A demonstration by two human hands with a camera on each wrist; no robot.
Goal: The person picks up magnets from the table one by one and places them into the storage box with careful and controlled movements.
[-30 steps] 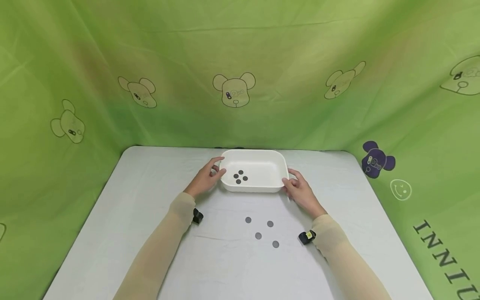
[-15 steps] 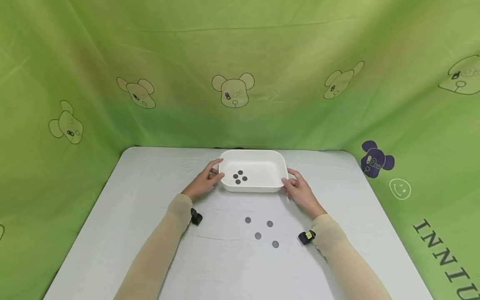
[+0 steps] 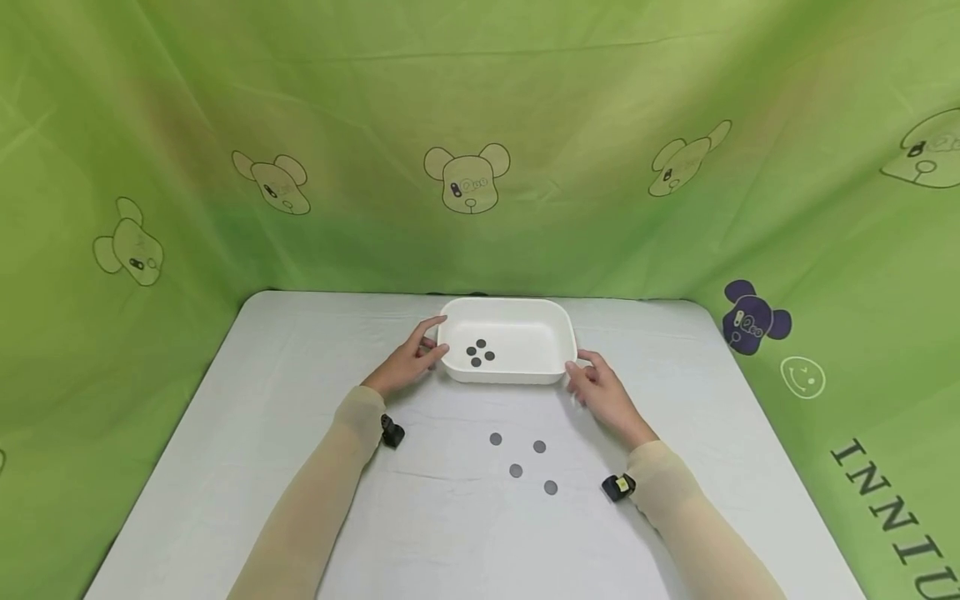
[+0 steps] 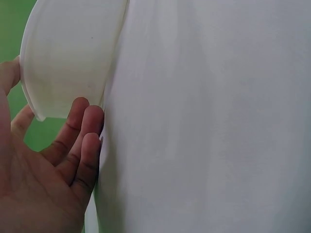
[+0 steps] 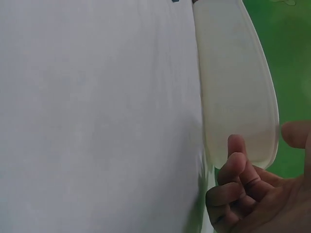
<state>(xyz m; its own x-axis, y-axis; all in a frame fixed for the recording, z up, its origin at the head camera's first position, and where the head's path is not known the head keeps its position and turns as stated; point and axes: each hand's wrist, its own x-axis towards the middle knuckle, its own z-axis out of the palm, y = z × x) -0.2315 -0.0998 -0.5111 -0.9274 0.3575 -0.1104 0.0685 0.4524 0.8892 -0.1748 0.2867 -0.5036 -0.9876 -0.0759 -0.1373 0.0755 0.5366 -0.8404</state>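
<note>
A white rectangular tub (image 3: 510, 377) stands on the white-covered table near its far edge, with several dark round discs (image 3: 476, 353) lying inside at its left. Beside the left end, my left hand (image 3: 405, 364) rests thumb and forefinger against the rim, fingers loosely bent. In the left wrist view, the other fingers (image 4: 92, 116) lie near the tub wall (image 4: 73, 53). At the tub's right end is my right hand (image 3: 606, 396), its thumb by the front corner. The right wrist view shows that thumb (image 5: 294, 133) slightly off the rim and the fingers loosely bent below.
Several grey discs (image 3: 516, 471) lie spread on the table (image 3: 420, 533) between the forearms. A green curtain (image 3: 360, 250) printed with bear heads surrounds the table's back and sides. Small black cameras (image 3: 618, 487) sit on both wrists.
My left hand has eased slightly left, its thumb drawn back to the tub's edge. My right hand has shifted a little right and toward me. Tub and discs stay put.
</note>
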